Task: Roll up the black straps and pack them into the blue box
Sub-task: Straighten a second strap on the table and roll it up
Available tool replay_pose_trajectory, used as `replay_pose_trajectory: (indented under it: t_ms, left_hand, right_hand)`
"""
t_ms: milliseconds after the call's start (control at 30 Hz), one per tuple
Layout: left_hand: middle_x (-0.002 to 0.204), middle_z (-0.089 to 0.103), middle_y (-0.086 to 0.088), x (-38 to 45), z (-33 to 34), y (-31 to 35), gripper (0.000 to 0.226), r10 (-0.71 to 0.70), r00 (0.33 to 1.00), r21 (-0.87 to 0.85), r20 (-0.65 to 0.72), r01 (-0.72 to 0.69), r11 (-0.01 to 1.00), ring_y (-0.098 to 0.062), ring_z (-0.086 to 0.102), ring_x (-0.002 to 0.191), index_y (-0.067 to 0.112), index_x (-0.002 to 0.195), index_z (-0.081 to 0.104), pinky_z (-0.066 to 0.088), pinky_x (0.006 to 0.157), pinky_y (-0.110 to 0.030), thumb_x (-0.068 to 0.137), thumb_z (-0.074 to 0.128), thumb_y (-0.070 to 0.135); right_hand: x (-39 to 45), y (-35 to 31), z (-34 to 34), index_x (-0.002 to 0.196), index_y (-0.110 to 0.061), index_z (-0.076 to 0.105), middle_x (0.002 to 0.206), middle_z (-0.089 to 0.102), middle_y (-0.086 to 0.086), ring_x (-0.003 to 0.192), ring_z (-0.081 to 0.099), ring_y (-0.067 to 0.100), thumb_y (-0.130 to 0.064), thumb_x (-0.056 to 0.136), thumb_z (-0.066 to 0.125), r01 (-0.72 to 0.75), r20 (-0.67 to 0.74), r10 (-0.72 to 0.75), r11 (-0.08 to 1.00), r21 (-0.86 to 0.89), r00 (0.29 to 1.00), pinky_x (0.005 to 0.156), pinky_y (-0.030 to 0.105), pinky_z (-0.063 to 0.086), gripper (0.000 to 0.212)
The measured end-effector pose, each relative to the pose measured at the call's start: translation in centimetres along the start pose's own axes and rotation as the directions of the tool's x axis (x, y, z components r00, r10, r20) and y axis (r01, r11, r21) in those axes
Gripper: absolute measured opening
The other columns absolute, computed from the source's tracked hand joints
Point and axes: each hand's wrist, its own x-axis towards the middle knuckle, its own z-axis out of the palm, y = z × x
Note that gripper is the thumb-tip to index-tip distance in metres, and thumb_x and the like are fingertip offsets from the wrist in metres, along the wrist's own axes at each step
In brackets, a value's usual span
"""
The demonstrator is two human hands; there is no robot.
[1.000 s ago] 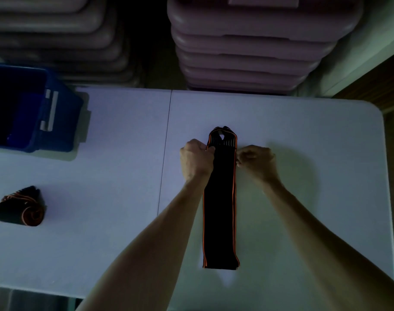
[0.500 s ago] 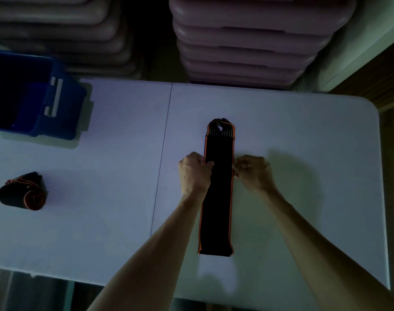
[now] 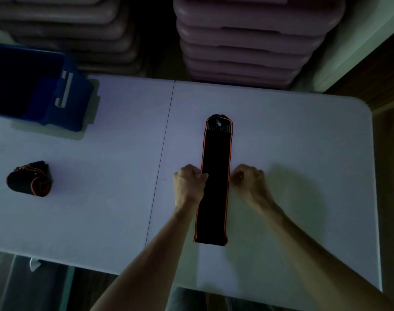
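Observation:
A long black strap with orange edges [image 3: 216, 153] lies flat and lengthwise on the white table [image 3: 292, 135], its looped end pointing away from me. My left hand [image 3: 189, 185] pinches the strap's left edge about halfway along. My right hand [image 3: 248, 179] has curled fingers at the strap's right edge and pinches it there. A rolled-up black strap [image 3: 30, 179] lies on the table at the left. The blue box [image 3: 63, 104] stands at the far left corner, its inside dark.
Two stacks of pale purple plastic lids or trays [image 3: 247, 37] stand behind the table's far edge. The table's near edge runs below my forearms, and its rounded right corner is at the far right.
Both hands have slid along the strap's edges toward me, from near the looped end to about the middle. The strap stays flat.

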Motion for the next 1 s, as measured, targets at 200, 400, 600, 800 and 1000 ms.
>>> replay_pose_trajectory:
  t_ms: [200,400,600,800,1000]
  left_hand:
    - [0.062,0.073,-0.003,-3.6,-0.7,-2.3,0.012,-0.049,0.999,-0.025,-0.019,0.049,0.998,-0.014,0.068,0.058,0.012,0.070,0.077,0.056,0.057,-0.030,0.082,0.073,0.013]
    - [0.051,0.057,0.005,-6.3,-0.5,-4.2,0.020,0.054,0.998,0.015,-0.040,-0.054,0.998,-0.014,0.055,0.049,0.011,0.075,0.078,0.055,0.055,-0.029,0.078,0.061,0.003]
    - [0.064,0.073,-0.006,-6.9,-1.2,-5.1,0.013,0.073,0.997,-0.016,0.014,-0.073,0.997,-0.016,0.068,0.056,0.009,0.089,0.079,0.053,0.056,-0.013,0.080,0.072,0.002]
    - [0.065,0.070,-0.005,-7.3,-1.9,-7.1,0.014,0.168,0.981,-0.018,0.098,-0.167,0.986,-0.012,0.062,0.056,0.011,0.082,0.072,0.050,0.055,-0.019,0.074,0.081,0.005]
    - [0.092,0.061,-0.008,-6.1,-2.9,-9.7,0.028,0.551,0.803,0.055,0.225,-0.575,0.816,-0.017,0.060,0.068,0.009,0.100,0.074,0.053,0.064,-0.026,0.074,0.078,-0.001]
  right_hand:
    - [-6.0,2.1,1.4,0.068,-0.014,0.066,0.065,0.068,0.001,0.066,0.067,0.020,-0.008,0.077,0.062,-0.039,0.154,0.039,0.999,-0.003,0.987,0.062,0.031,0.049,0.012]
    - [-8.5,3.0,3.0,0.071,-0.011,0.066,0.069,0.072,0.004,0.070,0.070,0.022,-0.006,0.080,0.060,-0.137,0.215,0.108,0.983,0.121,0.971,0.067,0.038,0.056,0.012]
    - [-10.0,3.0,2.6,0.084,-0.021,0.061,0.077,0.071,0.002,0.071,0.067,0.018,0.005,0.084,0.060,-0.164,0.199,0.101,0.928,0.335,0.975,0.074,0.038,0.056,0.025]
    - [-15.1,2.1,2.0,0.123,-0.018,0.055,0.116,0.053,-0.004,0.108,0.049,0.007,-0.012,0.084,0.063,0.247,0.168,-0.261,0.964,0.098,0.951,0.090,0.016,0.044,0.041]
    - [-16.0,0.9,4.2,0.122,-0.018,0.062,0.120,0.063,0.003,0.112,0.060,0.023,-0.024,0.078,0.077,0.377,0.148,-0.349,0.888,-0.262,0.925,0.090,0.033,0.055,0.048]
